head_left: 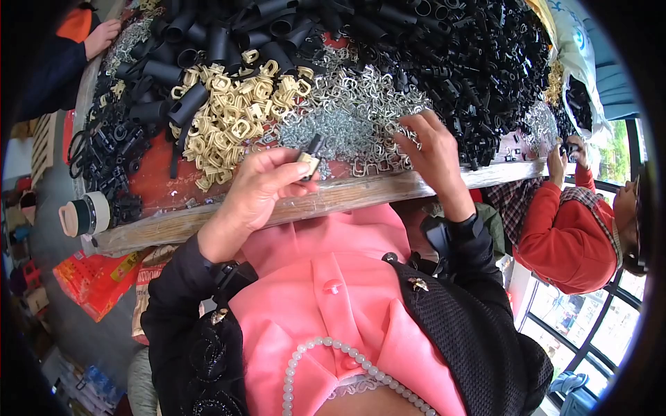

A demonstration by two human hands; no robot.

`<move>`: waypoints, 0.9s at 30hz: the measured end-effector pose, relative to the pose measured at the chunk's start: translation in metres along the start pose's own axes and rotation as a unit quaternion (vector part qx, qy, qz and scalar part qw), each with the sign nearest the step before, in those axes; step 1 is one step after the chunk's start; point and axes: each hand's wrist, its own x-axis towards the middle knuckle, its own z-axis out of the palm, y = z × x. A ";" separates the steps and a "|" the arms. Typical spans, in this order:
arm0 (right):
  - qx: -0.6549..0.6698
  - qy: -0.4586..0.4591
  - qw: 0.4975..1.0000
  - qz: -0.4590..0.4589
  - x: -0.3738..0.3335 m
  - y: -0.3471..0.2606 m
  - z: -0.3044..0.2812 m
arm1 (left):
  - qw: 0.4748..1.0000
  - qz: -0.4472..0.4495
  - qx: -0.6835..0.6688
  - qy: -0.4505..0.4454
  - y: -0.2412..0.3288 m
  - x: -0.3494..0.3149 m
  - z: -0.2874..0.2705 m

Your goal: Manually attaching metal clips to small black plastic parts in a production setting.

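Observation:
My left hand (258, 182) is closed on a small black plastic part (314, 147) with a cream piece set into it, held just above the table's front edge. My right hand (436, 154) is raised to the right, its fingers bent and apart, with nothing visible in them. Its fingertips are close to a heap of silvery bent metal clips (395, 93). Between the hands lies a pile of small shiny metal pieces (333, 130). Cream plastic loops (225, 114) are heaped beyond my left hand.
Black tubes (216, 45) lie at the far left and black small parts (479, 90) at the right. A wooden rail (347, 195) edges the table. A cream-and-dark cup (89, 213) stands at the left corner. People work at the far left and at the right, one in red sleeves (565, 236).

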 end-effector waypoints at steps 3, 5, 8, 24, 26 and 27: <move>-0.272 0.096 0.944 -0.161 0.005 0.026 0.001 | 0.998 0.030 0.025 0.058 0.011 -0.013 -0.014; -0.230 0.085 0.959 -0.145 0.007 0.032 -0.003 | 0.997 0.036 0.018 0.072 0.009 -0.014 -0.020; -0.139 0.062 0.982 -0.114 0.016 0.040 -0.011 | 0.993 0.049 0.008 0.103 0.002 -0.009 -0.020; -0.197 0.159 0.948 -0.193 -0.007 -0.060 -0.038 | 0.993 0.080 -0.050 0.075 0.030 -0.129 0.011; -0.156 0.164 0.952 -0.206 -0.014 -0.082 -0.041 | 0.991 0.085 -0.058 0.080 0.028 -0.135 0.014; -0.120 0.164 0.959 -0.196 -0.023 -0.093 -0.040 | 0.992 0.085 -0.060 0.074 0.025 -0.138 0.018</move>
